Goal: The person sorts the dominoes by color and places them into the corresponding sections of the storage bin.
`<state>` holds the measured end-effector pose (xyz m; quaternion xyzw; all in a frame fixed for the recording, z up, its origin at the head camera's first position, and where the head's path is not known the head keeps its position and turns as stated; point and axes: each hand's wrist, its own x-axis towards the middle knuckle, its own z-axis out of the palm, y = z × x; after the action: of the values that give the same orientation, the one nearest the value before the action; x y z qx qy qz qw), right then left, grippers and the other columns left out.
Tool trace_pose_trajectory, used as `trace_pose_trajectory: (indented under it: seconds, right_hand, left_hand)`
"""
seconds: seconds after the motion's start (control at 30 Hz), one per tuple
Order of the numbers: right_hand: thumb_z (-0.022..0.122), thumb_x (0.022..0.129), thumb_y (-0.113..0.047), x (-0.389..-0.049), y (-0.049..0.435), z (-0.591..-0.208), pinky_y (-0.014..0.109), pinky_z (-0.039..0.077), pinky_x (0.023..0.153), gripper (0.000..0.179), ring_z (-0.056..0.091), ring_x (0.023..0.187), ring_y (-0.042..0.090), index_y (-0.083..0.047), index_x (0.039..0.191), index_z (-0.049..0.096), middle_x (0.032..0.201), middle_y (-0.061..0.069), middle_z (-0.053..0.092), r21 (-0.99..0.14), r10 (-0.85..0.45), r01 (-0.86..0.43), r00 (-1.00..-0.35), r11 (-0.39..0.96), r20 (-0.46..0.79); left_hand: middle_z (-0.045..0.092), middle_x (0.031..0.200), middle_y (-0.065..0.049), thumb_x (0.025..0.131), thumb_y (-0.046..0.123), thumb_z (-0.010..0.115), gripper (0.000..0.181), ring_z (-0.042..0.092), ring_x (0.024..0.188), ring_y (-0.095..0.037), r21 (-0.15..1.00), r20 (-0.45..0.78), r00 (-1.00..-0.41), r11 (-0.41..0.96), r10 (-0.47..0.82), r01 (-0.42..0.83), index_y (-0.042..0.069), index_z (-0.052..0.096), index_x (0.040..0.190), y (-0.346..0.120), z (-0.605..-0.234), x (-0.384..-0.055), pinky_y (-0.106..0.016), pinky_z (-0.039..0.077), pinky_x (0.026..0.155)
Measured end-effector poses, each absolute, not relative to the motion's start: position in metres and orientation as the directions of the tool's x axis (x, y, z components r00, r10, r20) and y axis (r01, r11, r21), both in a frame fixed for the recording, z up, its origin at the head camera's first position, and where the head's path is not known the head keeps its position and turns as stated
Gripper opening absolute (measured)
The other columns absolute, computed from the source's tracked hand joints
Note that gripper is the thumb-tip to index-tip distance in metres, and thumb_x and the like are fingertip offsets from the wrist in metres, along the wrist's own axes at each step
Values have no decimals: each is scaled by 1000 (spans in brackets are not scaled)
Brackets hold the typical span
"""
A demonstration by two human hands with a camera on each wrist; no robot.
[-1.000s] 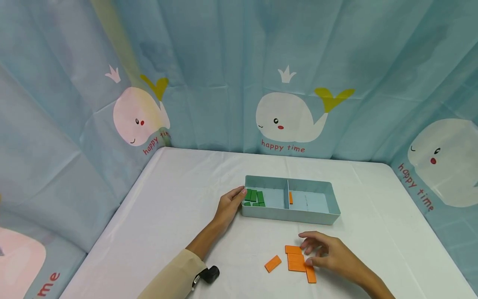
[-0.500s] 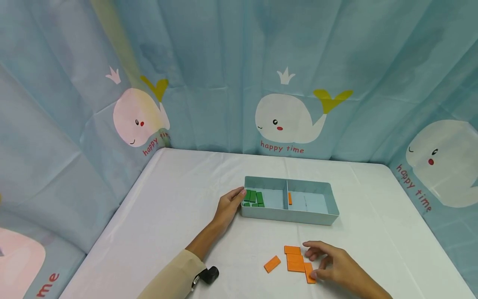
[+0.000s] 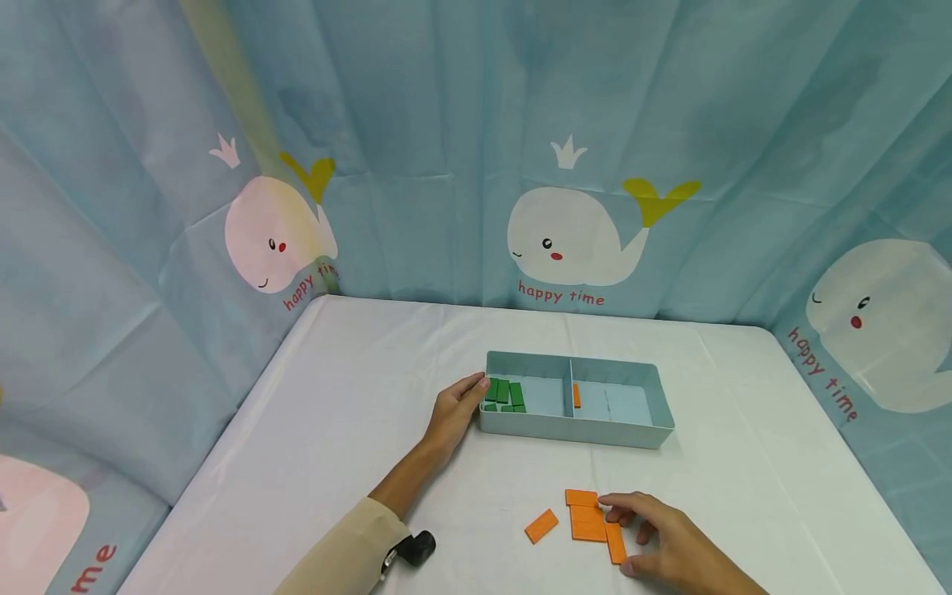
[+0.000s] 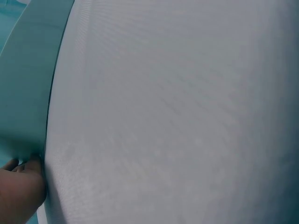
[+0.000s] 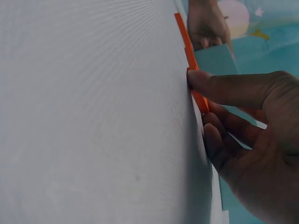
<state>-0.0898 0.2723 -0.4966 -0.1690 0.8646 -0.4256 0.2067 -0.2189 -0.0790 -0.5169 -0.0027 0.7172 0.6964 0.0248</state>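
My left hand (image 3: 451, 417) grips the left end of a blue-grey two-compartment box (image 3: 576, 427), thumb on the rim. Several green tiles (image 3: 516, 393) lie in its left compartment. One orange tile (image 3: 576, 396) leans by the divider in the right compartment. In front of the box, my right hand (image 3: 665, 537) has its thumb at the near end of a slanted orange tile (image 3: 615, 544) and its fingers by the far end. The right wrist view shows the thumb (image 5: 233, 88) and fingers on either side of the orange edge. That tile still lies on the table.
More orange tiles (image 3: 587, 524) lie against one another left of the right hand. A separate orange tile (image 3: 541, 526) lies further left. The white-covered table (image 3: 335, 388) is backed by a blue whale-print curtain (image 3: 446, 165). A black device (image 3: 416, 547) sits at the left wrist.
My right hand has shifted nearer to me, its thumb moving down to the slanted tile's near end. That tile has turned slightly. My left hand stays on the box.
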Motion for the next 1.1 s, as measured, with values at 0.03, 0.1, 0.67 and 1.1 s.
trace_pose_trajectory:
  seconds: [0.03,0.1,0.67,1.1]
  right_hand:
    - [94,78,-11,-90,272,-497,19,56,75,71,54,87,5,-7,142,64,123,6,68,-802,-469,-122,-858,585,-212]
    - [93,78,-10,-89,272,-497,19,56,76,71,53,88,4,-7,142,64,123,5,67,-800,-471,-128,-857,586,-208]
    - [91,81,-6,-91,274,-490,24,62,77,70,64,99,7,-5,144,60,118,1,71,-749,-493,-429,-855,504,158]
    - [90,81,2,-108,266,-469,27,65,79,73,67,111,3,-11,147,60,124,-1,74,-742,-322,-391,-915,545,245]
  left_hand:
    - [57,156,-14,107,43,64,64,46,151,-29,999,-39,-999,31,30,-38,0,53,154,-79,-517,-219,-47,37,126]
    - [57,156,-15,107,44,64,65,46,151,-30,999,-39,-999,34,29,-38,0,53,154,-79,-518,-218,-47,37,127]
    - [57,156,-14,107,45,64,64,44,153,-29,998,-42,-999,36,30,-41,2,54,154,-79,-515,-217,-47,35,127]
    - [58,155,-13,108,42,63,62,46,151,-28,999,-43,-999,30,31,-42,2,53,154,-79,-516,-218,-45,37,127]
